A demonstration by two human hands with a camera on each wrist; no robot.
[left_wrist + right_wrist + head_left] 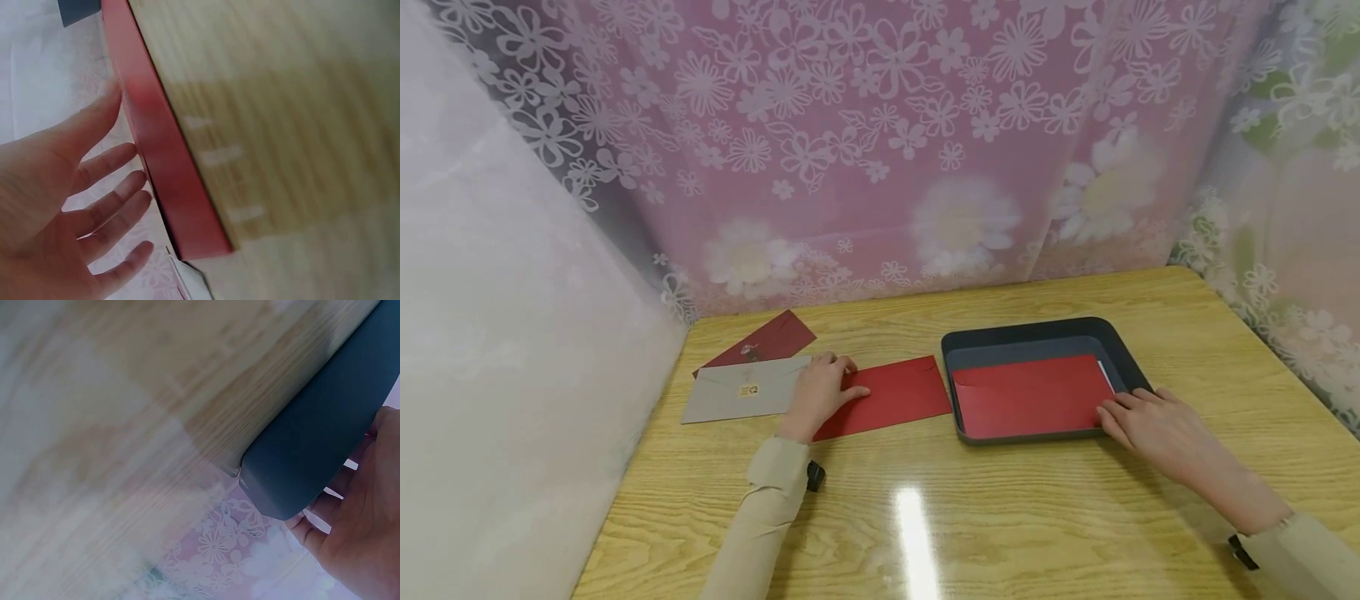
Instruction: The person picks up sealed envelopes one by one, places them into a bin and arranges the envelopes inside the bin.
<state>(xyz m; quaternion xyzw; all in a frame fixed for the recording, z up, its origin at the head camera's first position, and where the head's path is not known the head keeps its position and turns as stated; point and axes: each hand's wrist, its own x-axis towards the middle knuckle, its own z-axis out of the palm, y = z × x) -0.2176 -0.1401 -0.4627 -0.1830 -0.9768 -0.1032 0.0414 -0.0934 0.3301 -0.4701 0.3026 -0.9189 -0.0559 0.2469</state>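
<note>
A red envelope (pixel 895 390) lies on the table, and my left hand (pixel 822 392) is at its left end. In the left wrist view the fingers (pixel 119 209) are spread and loosely bent, their tips along the envelope's edge, with the thumb against it too. A dark grey tray (pixel 1030 336) holds another red envelope (pixel 1033 396), with a white edge showing at its right. My right hand (pixel 1161 429) rests over the tray's front right corner; in the right wrist view the tray's wall (pixel 312 437) hides its fingertips, so their hold is unclear.
A grey envelope (pixel 722 396) with a small gold emblem lies left of my left hand. It partly covers a dark red envelope (pixel 782 336) behind it. A floral curtain (pixel 865 167) hangs along the table's back edge, with a pale sheet (pixel 512 333) at left.
</note>
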